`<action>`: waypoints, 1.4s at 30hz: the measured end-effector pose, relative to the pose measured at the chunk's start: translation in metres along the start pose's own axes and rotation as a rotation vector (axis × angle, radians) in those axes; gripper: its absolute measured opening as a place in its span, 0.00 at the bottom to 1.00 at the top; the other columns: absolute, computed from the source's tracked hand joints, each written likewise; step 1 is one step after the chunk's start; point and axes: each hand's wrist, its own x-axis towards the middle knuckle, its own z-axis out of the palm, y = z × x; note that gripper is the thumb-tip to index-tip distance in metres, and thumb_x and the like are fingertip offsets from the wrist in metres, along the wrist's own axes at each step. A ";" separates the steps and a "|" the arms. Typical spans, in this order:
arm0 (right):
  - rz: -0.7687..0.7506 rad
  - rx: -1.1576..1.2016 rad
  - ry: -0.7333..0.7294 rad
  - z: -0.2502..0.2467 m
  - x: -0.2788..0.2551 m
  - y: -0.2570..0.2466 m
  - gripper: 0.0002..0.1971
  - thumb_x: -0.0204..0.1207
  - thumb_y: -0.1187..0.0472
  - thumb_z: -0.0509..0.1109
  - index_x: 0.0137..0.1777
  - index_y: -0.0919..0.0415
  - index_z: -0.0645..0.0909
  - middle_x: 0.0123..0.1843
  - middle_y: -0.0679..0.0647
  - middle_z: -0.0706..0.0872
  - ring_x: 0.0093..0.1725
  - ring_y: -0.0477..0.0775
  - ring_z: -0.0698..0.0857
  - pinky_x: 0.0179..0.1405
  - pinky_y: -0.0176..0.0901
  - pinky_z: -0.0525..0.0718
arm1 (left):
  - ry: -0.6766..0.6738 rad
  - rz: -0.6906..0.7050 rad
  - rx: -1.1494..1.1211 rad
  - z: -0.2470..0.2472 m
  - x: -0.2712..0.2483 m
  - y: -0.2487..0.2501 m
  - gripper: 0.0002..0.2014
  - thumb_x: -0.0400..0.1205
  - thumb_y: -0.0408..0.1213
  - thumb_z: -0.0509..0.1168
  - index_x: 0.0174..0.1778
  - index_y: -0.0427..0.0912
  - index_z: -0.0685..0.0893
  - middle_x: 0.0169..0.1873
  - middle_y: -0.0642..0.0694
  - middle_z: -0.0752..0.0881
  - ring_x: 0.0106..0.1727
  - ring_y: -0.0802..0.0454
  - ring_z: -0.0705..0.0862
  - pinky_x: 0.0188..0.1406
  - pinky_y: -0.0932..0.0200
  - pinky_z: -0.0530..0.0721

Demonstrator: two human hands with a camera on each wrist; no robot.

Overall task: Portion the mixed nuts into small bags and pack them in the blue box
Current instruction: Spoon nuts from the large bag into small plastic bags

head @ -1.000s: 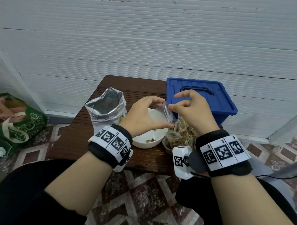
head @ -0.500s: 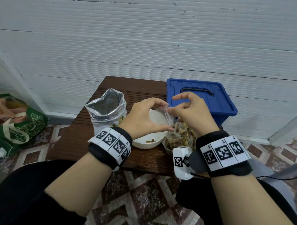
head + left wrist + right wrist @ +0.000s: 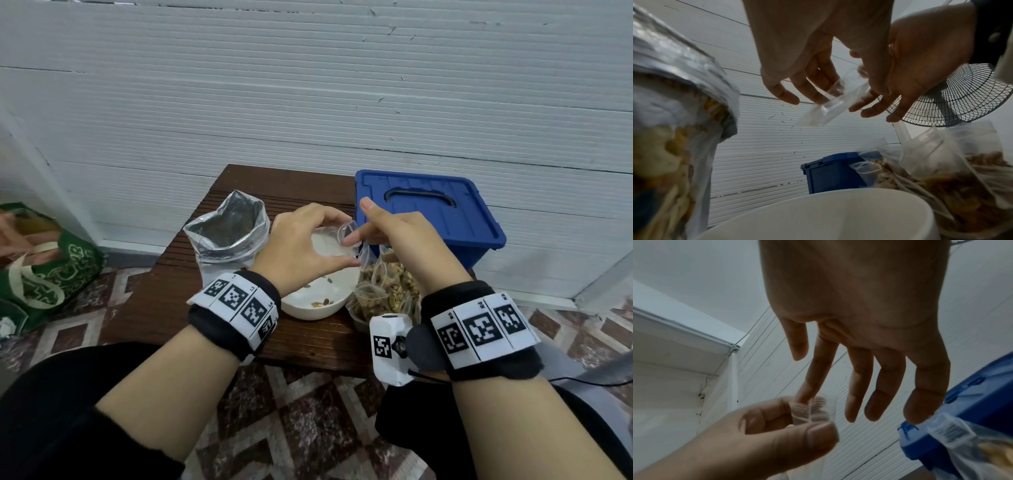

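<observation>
A small clear bag hangs empty above the white bowl, which holds a few nuts. My left hand pinches the bag's rim between thumb and finger. My right hand has loosely straight fingers, the index fingertip at the bag's open mouth and the thumb lifted off. The right wrist view shows that bag in the left hand's pinch, with the right hand spread above. The blue box stands behind with its lid on. Filled small bags lie right of the bowl.
A large foil bag of nuts stands open left of the bowl on the dark wooden table. A green bag sits on the floor at left. A fan stands to the right. A white wall is close behind.
Both hands pinched the bag's top before. Now its mouth is spread open, the right thumb has lifted off, and the right index finger is at the opening.
</observation>
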 end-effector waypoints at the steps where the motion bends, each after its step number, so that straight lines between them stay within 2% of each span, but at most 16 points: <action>1: 0.011 0.022 -0.009 0.000 -0.001 -0.001 0.27 0.82 0.39 0.57 0.37 0.54 0.92 0.51 0.44 0.89 0.58 0.45 0.83 0.64 0.50 0.76 | 0.007 0.004 -0.010 0.000 0.000 0.000 0.27 0.63 0.58 0.79 0.56 0.54 0.84 0.50 0.62 0.84 0.56 0.64 0.82 0.62 0.49 0.80; 2: 0.016 0.031 -0.007 -0.001 -0.001 -0.001 0.28 0.82 0.39 0.55 0.38 0.53 0.92 0.51 0.47 0.90 0.57 0.48 0.83 0.61 0.48 0.77 | 0.017 0.008 -0.022 0.000 0.000 0.000 0.26 0.64 0.54 0.81 0.55 0.52 0.85 0.50 0.61 0.85 0.55 0.64 0.83 0.62 0.54 0.81; 5: -0.019 -0.056 0.043 -0.002 -0.002 0.000 0.32 0.83 0.37 0.51 0.37 0.52 0.92 0.56 0.67 0.87 0.55 0.55 0.84 0.46 0.34 0.75 | 0.069 0.023 -0.038 0.000 -0.001 0.001 0.22 0.65 0.47 0.82 0.52 0.47 0.87 0.47 0.59 0.87 0.54 0.65 0.83 0.55 0.77 0.74; 7: -0.054 -0.146 0.072 -0.002 -0.003 0.001 0.34 0.82 0.36 0.48 0.36 0.51 0.92 0.55 0.69 0.87 0.50 0.44 0.83 0.40 0.22 0.70 | 0.095 0.023 -0.041 -0.001 -0.001 0.002 0.21 0.64 0.46 0.82 0.51 0.46 0.88 0.46 0.59 0.88 0.53 0.66 0.83 0.52 0.79 0.73; 9: -0.104 -0.188 0.074 -0.002 -0.001 0.001 0.34 0.82 0.36 0.47 0.36 0.52 0.91 0.51 0.63 0.89 0.49 0.39 0.82 0.39 0.18 0.68 | 0.092 0.016 -0.042 -0.003 -0.001 0.003 0.21 0.64 0.47 0.83 0.51 0.47 0.88 0.45 0.62 0.86 0.52 0.68 0.83 0.52 0.79 0.73; 12: -0.165 -0.177 0.039 -0.002 -0.001 0.001 0.33 0.83 0.38 0.48 0.35 0.54 0.91 0.40 0.42 0.86 0.50 0.32 0.80 0.52 0.30 0.68 | 0.045 0.006 -0.055 -0.007 -0.001 0.007 0.23 0.63 0.47 0.83 0.53 0.49 0.87 0.46 0.66 0.85 0.53 0.73 0.81 0.53 0.80 0.73; 13: -0.176 -0.180 0.034 -0.001 -0.001 0.002 0.34 0.83 0.38 0.49 0.33 0.54 0.91 0.40 0.41 0.86 0.51 0.32 0.80 0.55 0.37 0.70 | 0.026 -0.006 -0.060 -0.008 0.000 0.008 0.24 0.63 0.47 0.83 0.54 0.49 0.87 0.47 0.65 0.85 0.54 0.72 0.81 0.53 0.81 0.73; 16: -0.202 -0.230 0.063 -0.001 0.000 0.007 0.37 0.76 0.31 0.46 0.28 0.51 0.89 0.45 0.54 0.88 0.53 0.43 0.83 0.63 0.51 0.74 | -0.038 -0.073 -0.105 -0.012 0.000 0.012 0.23 0.62 0.46 0.84 0.52 0.52 0.86 0.49 0.61 0.87 0.55 0.69 0.82 0.53 0.81 0.73; 18: -0.212 -0.259 0.076 -0.002 0.001 0.008 0.39 0.70 0.26 0.43 0.27 0.49 0.88 0.47 0.53 0.88 0.54 0.42 0.81 0.67 0.58 0.71 | -0.064 -0.100 -0.153 -0.014 -0.001 0.012 0.21 0.63 0.44 0.84 0.51 0.50 0.87 0.47 0.59 0.88 0.53 0.67 0.84 0.54 0.79 0.76; 22: -0.227 -0.236 0.073 -0.003 -0.002 0.006 0.37 0.71 0.28 0.44 0.29 0.50 0.89 0.48 0.56 0.89 0.52 0.38 0.81 0.63 0.50 0.73 | -0.063 -0.132 -0.177 -0.015 -0.002 0.012 0.20 0.63 0.44 0.84 0.49 0.51 0.87 0.45 0.59 0.89 0.52 0.67 0.85 0.57 0.74 0.78; 26: -0.248 -0.013 0.102 -0.005 -0.002 0.000 0.37 0.74 0.32 0.43 0.38 0.50 0.92 0.46 0.35 0.86 0.52 0.23 0.78 0.54 0.22 0.67 | -0.008 -0.148 -0.186 -0.025 -0.003 0.011 0.20 0.63 0.44 0.83 0.49 0.54 0.87 0.47 0.60 0.89 0.53 0.69 0.85 0.55 0.75 0.77; 28: -0.237 0.039 0.130 -0.003 -0.001 -0.003 0.36 0.76 0.32 0.41 0.42 0.46 0.91 0.47 0.32 0.86 0.54 0.28 0.80 0.58 0.29 0.70 | 0.031 -0.158 -0.162 -0.036 -0.004 0.012 0.21 0.63 0.47 0.83 0.50 0.58 0.86 0.49 0.62 0.88 0.54 0.69 0.84 0.58 0.72 0.77; 31: -0.215 0.083 0.169 0.003 0.003 -0.008 0.32 0.83 0.36 0.44 0.46 0.45 0.90 0.50 0.39 0.88 0.54 0.38 0.83 0.59 0.42 0.76 | 0.084 -0.175 -0.169 -0.059 -0.005 0.014 0.25 0.60 0.53 0.81 0.52 0.58 0.86 0.50 0.61 0.88 0.53 0.69 0.84 0.56 0.66 0.81; 35: -0.227 0.083 0.166 0.020 0.011 -0.015 0.20 0.85 0.45 0.56 0.47 0.48 0.89 0.47 0.46 0.89 0.53 0.44 0.85 0.55 0.42 0.79 | 0.187 -0.197 -0.169 -0.100 -0.007 0.017 0.25 0.59 0.53 0.79 0.53 0.59 0.84 0.49 0.60 0.88 0.49 0.70 0.84 0.50 0.73 0.80; 38: -0.213 0.021 0.102 0.041 0.023 -0.019 0.09 0.82 0.51 0.64 0.48 0.48 0.87 0.46 0.47 0.89 0.51 0.46 0.85 0.51 0.43 0.79 | 0.305 -0.210 -0.124 -0.130 -0.009 0.005 0.26 0.60 0.53 0.79 0.55 0.58 0.84 0.53 0.59 0.87 0.54 0.70 0.83 0.50 0.79 0.76; 42: -0.215 -0.066 0.055 0.075 0.040 -0.025 0.05 0.79 0.55 0.69 0.51 0.49 0.86 0.47 0.49 0.87 0.51 0.49 0.85 0.51 0.42 0.81 | 0.393 -0.296 -0.075 -0.153 -0.014 -0.024 0.26 0.59 0.56 0.79 0.54 0.60 0.83 0.53 0.61 0.87 0.55 0.68 0.83 0.54 0.70 0.76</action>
